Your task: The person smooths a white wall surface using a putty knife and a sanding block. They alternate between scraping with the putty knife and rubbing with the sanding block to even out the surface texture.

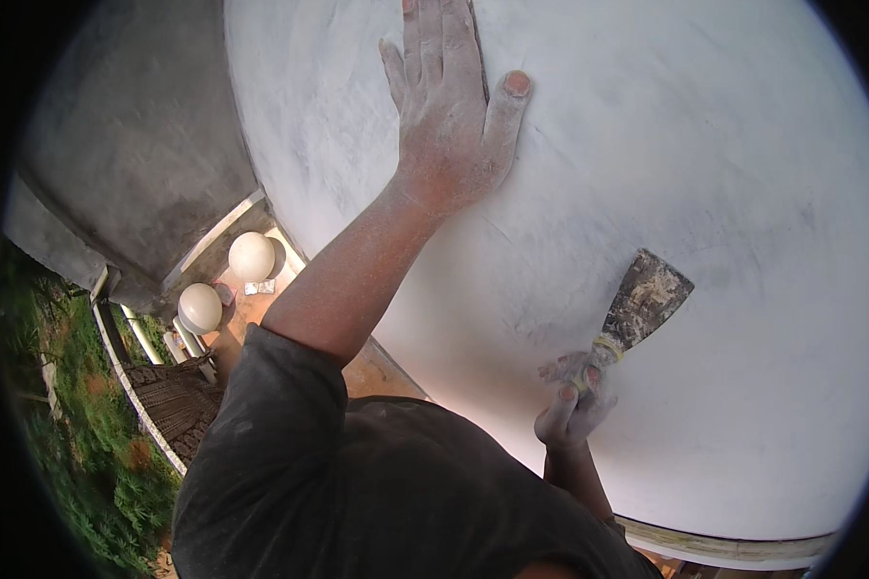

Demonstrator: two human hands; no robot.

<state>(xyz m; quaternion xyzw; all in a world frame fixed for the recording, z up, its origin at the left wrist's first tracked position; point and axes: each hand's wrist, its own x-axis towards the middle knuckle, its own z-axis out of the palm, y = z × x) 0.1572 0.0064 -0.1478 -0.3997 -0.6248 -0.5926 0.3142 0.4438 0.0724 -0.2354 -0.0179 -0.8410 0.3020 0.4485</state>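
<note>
My left hand (449, 121), coated in white dust, lies flat on a large white wall (743, 193) with its fingers stretched upward and the thumb apart. A thin dark line runs beside its index finger; whether that is shadow or a thin sheet under the palm I cannot tell. Lower and to the right, my right hand (579, 400) is wrapped round the handle of a putty knife (647, 301). The knife's wide blade points up and to the right, crusted with dried filler. Dust covers the right fingers too. Grey smudges and faint streaks mark the wall's surface.
A bare grey wall (145, 145) meets the white one at the left. Two pale round globes (252, 257) stand below near a ledge, beside a small packet (259, 288). A railing (130, 386) and green plants (97, 463) lie beyond at far left.
</note>
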